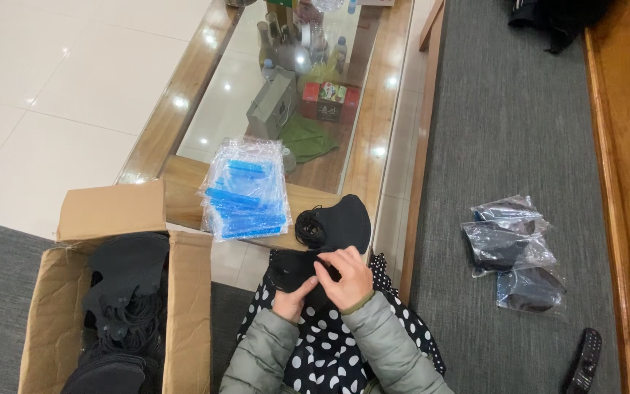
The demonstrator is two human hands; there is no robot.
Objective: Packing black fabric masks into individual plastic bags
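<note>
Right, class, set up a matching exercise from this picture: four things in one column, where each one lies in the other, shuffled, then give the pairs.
Things:
1. black mask
2. cardboard box
3. stack of clear bags with blue strips
4. bagged masks

Places:
A. on the grey cushion at the right
B. on the wooden edge of the glass table
C. held in both hands, left hand and right hand
D. at the left, full of black masks

Pairs: 1-C, 2-D, 3-B, 4-A

A grey sofa cushion carries three bagged black masks and a black remote control.
</note>
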